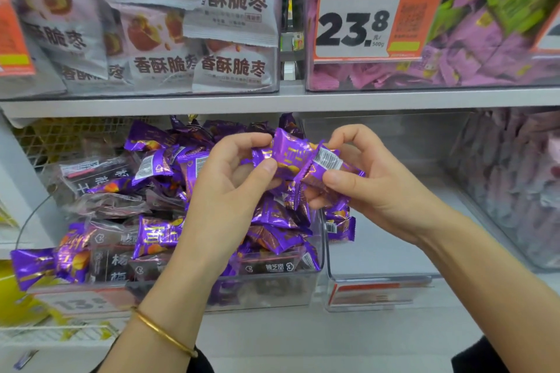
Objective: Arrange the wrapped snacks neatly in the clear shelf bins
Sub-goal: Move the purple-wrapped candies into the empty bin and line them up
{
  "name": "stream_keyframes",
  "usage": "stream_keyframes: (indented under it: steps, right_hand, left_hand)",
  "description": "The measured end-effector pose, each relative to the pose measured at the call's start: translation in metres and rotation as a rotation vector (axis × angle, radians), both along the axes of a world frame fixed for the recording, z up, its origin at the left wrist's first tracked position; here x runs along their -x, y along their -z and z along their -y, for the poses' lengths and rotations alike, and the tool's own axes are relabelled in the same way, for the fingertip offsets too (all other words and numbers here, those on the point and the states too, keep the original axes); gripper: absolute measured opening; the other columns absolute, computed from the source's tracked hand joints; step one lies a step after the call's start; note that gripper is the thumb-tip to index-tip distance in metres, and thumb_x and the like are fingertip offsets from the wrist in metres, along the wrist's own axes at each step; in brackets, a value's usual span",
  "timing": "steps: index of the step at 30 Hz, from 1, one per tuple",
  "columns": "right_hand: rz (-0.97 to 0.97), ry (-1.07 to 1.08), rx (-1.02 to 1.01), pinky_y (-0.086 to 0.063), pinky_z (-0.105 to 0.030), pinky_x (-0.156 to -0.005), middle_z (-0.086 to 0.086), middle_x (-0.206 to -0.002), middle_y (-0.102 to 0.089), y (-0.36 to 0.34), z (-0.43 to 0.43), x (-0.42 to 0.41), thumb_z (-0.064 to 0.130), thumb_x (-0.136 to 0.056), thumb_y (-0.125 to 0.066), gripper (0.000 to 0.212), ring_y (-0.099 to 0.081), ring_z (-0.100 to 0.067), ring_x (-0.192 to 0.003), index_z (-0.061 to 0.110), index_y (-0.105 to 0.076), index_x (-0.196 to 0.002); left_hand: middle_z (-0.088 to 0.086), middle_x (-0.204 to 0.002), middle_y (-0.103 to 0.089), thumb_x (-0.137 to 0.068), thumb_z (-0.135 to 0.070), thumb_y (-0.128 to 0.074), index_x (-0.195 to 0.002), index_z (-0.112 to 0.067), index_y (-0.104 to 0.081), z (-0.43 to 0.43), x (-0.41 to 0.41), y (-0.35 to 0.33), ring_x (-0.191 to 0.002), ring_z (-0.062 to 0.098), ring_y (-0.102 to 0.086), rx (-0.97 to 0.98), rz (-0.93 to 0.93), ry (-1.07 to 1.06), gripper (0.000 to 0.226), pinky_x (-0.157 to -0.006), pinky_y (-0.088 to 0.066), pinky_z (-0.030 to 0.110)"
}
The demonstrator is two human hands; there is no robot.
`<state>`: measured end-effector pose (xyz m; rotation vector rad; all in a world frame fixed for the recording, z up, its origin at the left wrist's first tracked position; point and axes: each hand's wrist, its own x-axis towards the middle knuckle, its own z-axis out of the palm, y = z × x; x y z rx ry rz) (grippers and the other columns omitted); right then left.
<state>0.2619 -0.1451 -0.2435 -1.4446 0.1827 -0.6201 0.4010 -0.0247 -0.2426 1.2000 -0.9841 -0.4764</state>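
The left hand (pixel 230 188) and the right hand (pixel 378 191) are held close together. Both are clamped on a small bunch of purple wrapped snacks (pixel 291 156). One end of the uppermost packet is pinched between the left thumb and forefinger. A second packet, barcode side up, is gripped between the right thumb and curled fingers. More packets appear to be gathered under the right palm, though their number cannot be told.

The bunch is held in the air above the wall that parts two clear bins. In the left bin (pixel 272 285), purple snacks are heaped in disorder among dark-wrapped packets (pixel 112 263). Little is seen inside the right bin (pixel 378 278). One purple packet (pixel 341 225) is seen just right of the dividing wall. Whether it lies in that bin or hangs from the hand cannot be told.

The snacks are judged to be very light. Their glossy foil is likely to be slippery, and the puffed middles soft and easily dented. The crimped ends look flat and stiffer, so a single packet is best pinched there. A bunch is better cupped loosely round the middles, since a hard squeeze could crush what is inside.
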Motion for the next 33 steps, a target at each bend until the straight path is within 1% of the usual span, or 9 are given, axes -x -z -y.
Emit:
stream_keyframes:
  steps: [7,10,13,16,20,22,26,30,33]
  right_hand:
    - [-0.083,-0.103,0.008,-0.054,-0.03,-0.063,-0.011,-0.095,-0.065,0.0,0.01,0.012,0.019,-0.065,-0.072,0.064,-0.059,-0.028,-0.076,0.025,-0.051,-0.126]
    - [-0.136,-0.092,0.053,-0.053,-0.03,-0.062,-0.01,-0.103,-0.064,0.001,0.016,0.02,0.011,-0.066,-0.079,0.062,-0.061,-0.026,-0.079,0.024,-0.058,-0.123]
    - [-0.177,-0.02,0.049,-0.053,-0.028,-0.058,-0.003,-0.095,-0.068,0.0,0.022,0.033,0.003,-0.072,-0.067,0.047,-0.063,-0.019,-0.073,0.022,-0.061,-0.115]
    - [-0.273,0.015,0.04,-0.053,-0.026,-0.057,0.001,-0.086,-0.068,-0.001,0.035,0.051,0.007,-0.071,-0.065,0.039,-0.063,-0.016,-0.069,0.025,-0.065,-0.106]
    - [-0.703,-0.011,0.282,-0.052,-0.025,-0.058,-0.004,-0.087,-0.064,0.02,0.051,0.059,0.005,-0.076,-0.074,0.035,-0.058,-0.01,-0.065,0.024,-0.064,-0.103]
    - [-0.838,-0.072,0.36,-0.048,-0.023,-0.056,0.003,-0.081,-0.058,0.035,0.051,0.052,0.003,-0.077,-0.073,0.034,-0.053,-0.001,-0.058,0.023,-0.061,-0.102]
    - [-0.935,-0.175,0.576,-0.044,-0.023,-0.052,0.003,-0.075,-0.049,0.059,0.048,0.034,0.007,-0.076,-0.075,0.04,-0.046,-0.008,-0.055,0.02,-0.048,-0.103]
    - [-0.982,-0.116,0.75,-0.043,-0.034,-0.066,-0.005,-0.088,-0.053,0.072,0.045,0.028,0.018,-0.073,-0.079,0.054,-0.045,-0.018,-0.071,0.016,-0.032,-0.1]
    - [-1.077,-0.004,0.944,-0.043,-0.032,-0.068,0.007,-0.084,-0.051,0.075,0.041,0.029,0.038,-0.07,-0.079,0.065,-0.049,-0.021,-0.075,0.017,-0.026,-0.1]
  left_hand:
    - [0.0,-0.115,-0.064,-0.09,-0.002,-0.056,-0.115,-0.026,-0.052,0.004,0.009,0.002,-0.102,0.011,-0.065,-0.017,0.104,0.064,0.035,-0.089,-0.05,0.024]
    - [-0.004,-0.116,-0.064,-0.09,-0.001,-0.054,-0.124,-0.032,-0.045,0.009,0.017,0.005,-0.102,0.005,-0.064,-0.056,0.141,0.08,0.046,-0.088,-0.049,0.02]
    - [-0.011,-0.123,-0.059,-0.092,-0.018,-0.055,-0.133,-0.039,-0.039,0.014,0.022,0.013,-0.109,-0.007,-0.053,-0.159,0.428,-0.01,0.048,-0.093,-0.041,0.014]
    - [-0.012,-0.124,-0.053,-0.091,-0.031,-0.049,-0.138,-0.034,-0.039,0.016,0.022,0.02,-0.121,-0.001,-0.036,-0.206,0.731,-0.148,0.049,-0.098,-0.032,0.016]
    - [-0.015,-0.121,-0.053,-0.091,-0.022,-0.05,-0.133,-0.028,-0.047,0.016,0.017,0.024,-0.116,0.006,-0.036,-0.19,0.744,-0.223,0.043,-0.096,-0.038,0.029]
    - [-0.016,-0.12,-0.053,-0.089,-0.023,-0.048,-0.131,-0.026,-0.048,0.016,0.017,0.025,-0.115,0.008,-0.037,-0.181,0.739,-0.234,0.042,-0.095,-0.041,0.033]
    - [-0.016,-0.121,-0.052,-0.088,-0.023,-0.047,-0.13,-0.026,-0.049,0.016,0.017,0.026,-0.115,0.009,-0.038,-0.172,0.74,-0.233,0.042,-0.095,-0.041,0.034]
    - [-0.014,-0.122,-0.053,-0.088,-0.023,-0.047,-0.13,-0.026,-0.05,0.017,0.018,0.026,-0.114,0.01,-0.038,-0.171,0.742,-0.236,0.042,-0.094,-0.041,0.034]
    - [-0.013,-0.12,-0.054,-0.088,-0.022,-0.048,-0.129,-0.025,-0.05,0.017,0.018,0.026,-0.113,0.012,-0.039,-0.166,0.744,-0.239,0.041,-0.094,-0.042,0.036]
